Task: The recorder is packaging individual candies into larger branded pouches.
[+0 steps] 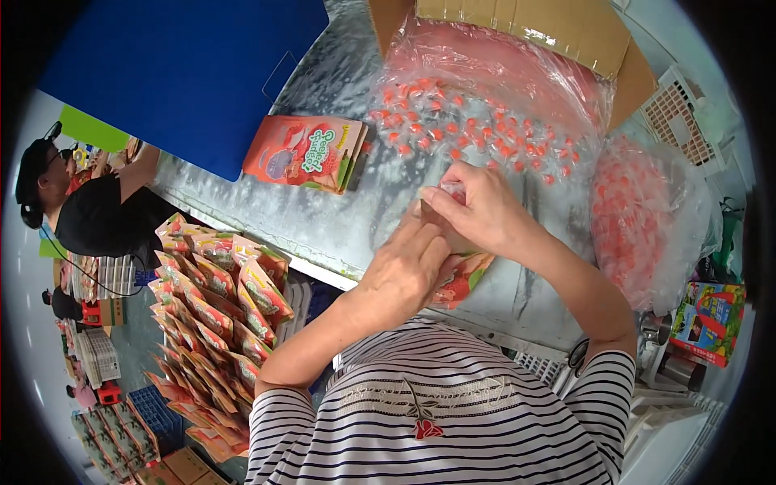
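Note:
A red and green snack pouch (pixel 463 279) is upright in front of my chest, partly hidden by my hands. My left hand (pixel 408 263) is closed on the pouch, its fingers curled near the upper edge. Over the pouch's mouth, my right hand (pixel 483 212) is closed, with clear-wrapped red candy (pixel 457 192) showing between thumb and fingers. How many pieces it holds is hidden. Just beyond, loose wrapped red candies (pixel 485 133) are spread over the metal table (pixel 323 234). A flat stack of matching pouches (pixel 303 153) lies left of them.
Behind the candies, a cardboard box (pixel 533 24) lined with pink plastic lies open. A clear bag of red candies (pixel 634 218) is on the right. Many filled pouches (pixel 214 315) stand at lower left. A blue panel (pixel 186 73) covers the far left; a person (pixel 97 194) is beyond.

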### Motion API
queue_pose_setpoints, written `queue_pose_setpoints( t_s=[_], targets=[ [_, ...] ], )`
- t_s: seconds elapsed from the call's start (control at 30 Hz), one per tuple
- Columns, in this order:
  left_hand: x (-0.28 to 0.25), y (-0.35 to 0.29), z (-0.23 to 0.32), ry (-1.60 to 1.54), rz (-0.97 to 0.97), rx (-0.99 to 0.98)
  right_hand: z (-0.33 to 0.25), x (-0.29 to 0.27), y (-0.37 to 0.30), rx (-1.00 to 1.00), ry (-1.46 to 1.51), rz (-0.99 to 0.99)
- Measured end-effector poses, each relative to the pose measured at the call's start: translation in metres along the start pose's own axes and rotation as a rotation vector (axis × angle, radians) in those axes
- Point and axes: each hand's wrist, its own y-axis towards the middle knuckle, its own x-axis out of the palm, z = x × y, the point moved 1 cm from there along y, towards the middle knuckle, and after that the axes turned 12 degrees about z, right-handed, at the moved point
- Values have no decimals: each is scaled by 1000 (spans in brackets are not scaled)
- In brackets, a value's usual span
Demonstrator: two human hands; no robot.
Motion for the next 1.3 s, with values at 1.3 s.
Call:
queue_pose_setpoints(
  t_s=[1.3],
  targets=[
    [-114,-33,4,457,382,-197,92,130,-7,-413,-312,175]
  ],
)
